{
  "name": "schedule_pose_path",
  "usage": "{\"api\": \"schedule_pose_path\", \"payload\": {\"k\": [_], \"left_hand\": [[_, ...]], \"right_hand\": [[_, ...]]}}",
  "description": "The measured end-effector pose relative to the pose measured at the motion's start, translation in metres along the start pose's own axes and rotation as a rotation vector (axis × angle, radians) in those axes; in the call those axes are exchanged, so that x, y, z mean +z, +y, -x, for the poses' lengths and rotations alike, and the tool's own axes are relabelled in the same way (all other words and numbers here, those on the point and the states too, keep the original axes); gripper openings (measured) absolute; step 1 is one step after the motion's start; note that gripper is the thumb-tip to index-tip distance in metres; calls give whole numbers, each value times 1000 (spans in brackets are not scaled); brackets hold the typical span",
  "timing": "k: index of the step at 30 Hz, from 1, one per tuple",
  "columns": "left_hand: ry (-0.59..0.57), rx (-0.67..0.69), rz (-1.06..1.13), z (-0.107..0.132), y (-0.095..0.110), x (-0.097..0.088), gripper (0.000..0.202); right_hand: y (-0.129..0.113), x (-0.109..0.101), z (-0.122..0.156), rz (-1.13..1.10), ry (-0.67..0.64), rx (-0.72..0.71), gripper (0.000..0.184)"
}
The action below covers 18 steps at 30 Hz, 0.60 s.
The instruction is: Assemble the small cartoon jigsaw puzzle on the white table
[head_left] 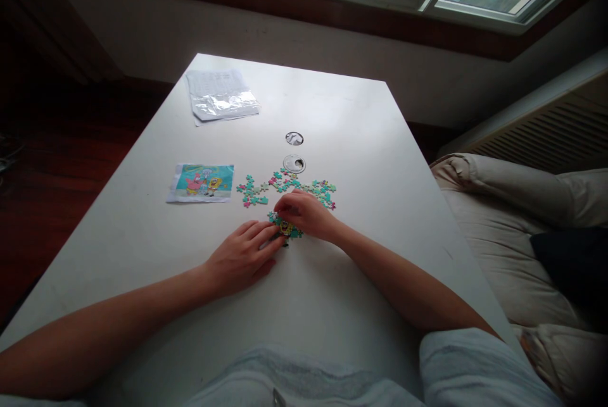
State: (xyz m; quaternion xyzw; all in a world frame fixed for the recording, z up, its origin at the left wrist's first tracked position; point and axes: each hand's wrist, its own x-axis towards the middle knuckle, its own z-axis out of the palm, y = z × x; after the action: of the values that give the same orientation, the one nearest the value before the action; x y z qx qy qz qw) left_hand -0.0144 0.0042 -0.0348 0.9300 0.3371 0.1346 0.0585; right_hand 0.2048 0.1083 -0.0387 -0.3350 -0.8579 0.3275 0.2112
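A partly joined jigsaw puzzle [295,232], teal with a yellow cartoon face, lies flat on the white table. My left hand [244,252] rests palm down at its left side, fingers stretched out and touching its edge. Above the puzzle's upper part, my right hand [306,212] has thumb and fingers pinched together on what looks like a small puzzle piece, mostly hidden by the fingertips. Loose teal, green and pink puzzle pieces [253,192] are spread just beyond both hands, with more puzzle pieces [325,187] to the right.
A cartoon reference picture [204,183] lies left of the loose pieces. Papers in a clear plastic sleeve [223,97] are at the table's far left. Two round openings [294,163] sit in the white tabletop [351,122]. A beige cushioned seat [489,223] stands at the right.
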Motion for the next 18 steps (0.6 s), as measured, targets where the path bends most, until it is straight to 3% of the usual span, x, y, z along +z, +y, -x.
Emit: {"api": "schedule_pose_path", "payload": {"k": [7,18], "left_hand": [[-17,-5,1,0,1,2,41],[2,1,2,-1,0,-1,40]], "right_hand": [[1,1,-1,107,18,-74,4],[5,6,0,205,18,-58,6]]}}
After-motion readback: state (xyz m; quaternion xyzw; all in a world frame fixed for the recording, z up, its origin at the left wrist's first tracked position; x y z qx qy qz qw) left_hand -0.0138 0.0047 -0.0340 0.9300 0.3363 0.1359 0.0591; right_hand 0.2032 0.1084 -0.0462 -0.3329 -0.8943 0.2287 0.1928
